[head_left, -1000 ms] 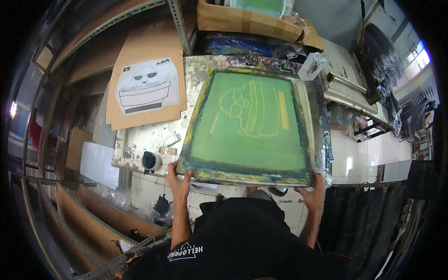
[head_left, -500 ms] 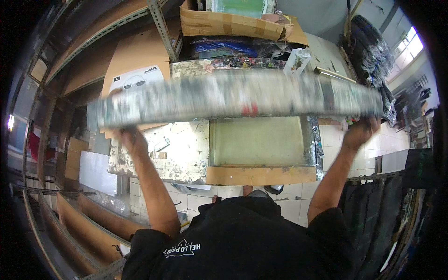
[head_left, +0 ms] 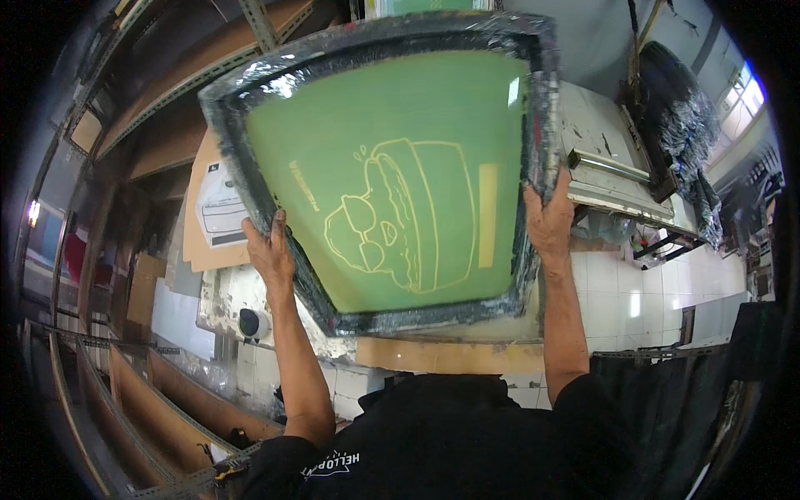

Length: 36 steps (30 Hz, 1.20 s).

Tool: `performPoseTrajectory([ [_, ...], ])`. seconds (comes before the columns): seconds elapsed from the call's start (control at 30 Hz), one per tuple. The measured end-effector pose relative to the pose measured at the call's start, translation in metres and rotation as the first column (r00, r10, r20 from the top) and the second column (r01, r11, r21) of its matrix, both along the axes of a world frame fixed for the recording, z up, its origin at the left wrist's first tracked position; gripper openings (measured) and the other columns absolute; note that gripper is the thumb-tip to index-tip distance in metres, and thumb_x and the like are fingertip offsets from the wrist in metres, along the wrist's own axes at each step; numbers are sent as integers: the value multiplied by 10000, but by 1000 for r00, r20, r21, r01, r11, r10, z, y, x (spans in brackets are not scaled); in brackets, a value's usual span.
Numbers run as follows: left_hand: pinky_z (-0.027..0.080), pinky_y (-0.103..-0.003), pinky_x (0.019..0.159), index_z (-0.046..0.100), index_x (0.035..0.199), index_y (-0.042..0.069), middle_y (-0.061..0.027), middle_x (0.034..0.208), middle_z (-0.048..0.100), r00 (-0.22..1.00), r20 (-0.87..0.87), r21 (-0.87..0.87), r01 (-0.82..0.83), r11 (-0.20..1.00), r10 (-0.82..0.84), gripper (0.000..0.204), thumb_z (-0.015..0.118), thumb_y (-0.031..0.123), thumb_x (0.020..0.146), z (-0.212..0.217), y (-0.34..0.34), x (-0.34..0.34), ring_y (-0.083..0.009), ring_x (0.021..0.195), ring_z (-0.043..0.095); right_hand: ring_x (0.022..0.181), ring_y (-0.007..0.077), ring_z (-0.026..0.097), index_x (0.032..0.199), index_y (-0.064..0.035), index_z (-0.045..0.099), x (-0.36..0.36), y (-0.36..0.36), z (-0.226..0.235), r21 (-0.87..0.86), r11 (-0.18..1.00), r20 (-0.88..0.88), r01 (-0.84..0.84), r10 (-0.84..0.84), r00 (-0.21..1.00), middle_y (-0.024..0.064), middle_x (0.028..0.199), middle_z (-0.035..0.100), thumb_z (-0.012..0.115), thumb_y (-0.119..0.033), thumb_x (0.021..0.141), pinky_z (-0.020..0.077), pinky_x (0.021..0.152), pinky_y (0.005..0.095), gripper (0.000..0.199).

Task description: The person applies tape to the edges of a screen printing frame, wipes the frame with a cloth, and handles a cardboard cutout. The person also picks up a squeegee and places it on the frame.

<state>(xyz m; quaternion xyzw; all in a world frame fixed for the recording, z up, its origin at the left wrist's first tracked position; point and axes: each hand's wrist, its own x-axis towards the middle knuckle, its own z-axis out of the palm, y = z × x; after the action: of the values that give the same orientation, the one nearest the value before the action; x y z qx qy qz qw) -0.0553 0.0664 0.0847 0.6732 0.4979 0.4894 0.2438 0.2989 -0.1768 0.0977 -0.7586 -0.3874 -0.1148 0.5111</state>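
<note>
Between my hands is a large silkscreen printing frame (head_left: 392,108), with green mesh inside a dark, ink-smeared border. Its face is turned toward me, showing a pale line drawing of a cup-like shape and a figure in sunglasses. My left hand (head_left: 271,254) grips the left side, the thumb over the border. On the opposite side, my right hand (head_left: 550,223) clasps the border in the same way. Below the screen stands a paint-spattered worktable (head_left: 221,300), mostly hidden by it. A brown strip (head_left: 446,356) runs along the table's near edge.
A small black-and-white round object (head_left: 252,323) is on the table's left end. Cardboard with a printed sheet (head_left: 218,204) leans at the left, beside metal shelving (head_left: 179,92). At right are another bench (head_left: 612,158) and a plastic-wrapped dark bundle (head_left: 679,108).
The silkscreen frame has turned from a blurred edge-on position to show its face, and its lower edge has come nearer me. Both hands still grip it. The round object has come into view on the table.
</note>
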Motion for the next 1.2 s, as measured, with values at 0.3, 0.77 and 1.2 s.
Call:
performPoseTrajectory([
  [0.3,473,-514,811,566,1067,-37,-305,959,658,910,-415,-298,-115,947,-20,613,705,510,828,-129,19,19,-470,928,634,941,503,621,1250,5,493,30,16,-119,-485,874,-163,16,-108,981,314,984,649,627,-282,858,480,833,546,503],
  [0.77,488,-460,716,658,814,-38,-209,908,639,808,-583,-258,-93,962,-79,520,783,463,753,-191,16,74,-389,842,631,964,435,640,1132,27,615,52,-8,-209,-676,705,7,214,-284,959,261,1079,639,709,-325,813,519,815,510,484],
  [1.2,468,-329,754,653,1193,-11,-129,912,615,923,-327,-313,99,945,-205,336,618,183,921,-216,-14,-28,-265,836,588,1014,398,519,1138,-8,595,51,76,-187,-354,930,200,99,-28,979,202,1042,578,708,-296,851,418,872,486,422],
])
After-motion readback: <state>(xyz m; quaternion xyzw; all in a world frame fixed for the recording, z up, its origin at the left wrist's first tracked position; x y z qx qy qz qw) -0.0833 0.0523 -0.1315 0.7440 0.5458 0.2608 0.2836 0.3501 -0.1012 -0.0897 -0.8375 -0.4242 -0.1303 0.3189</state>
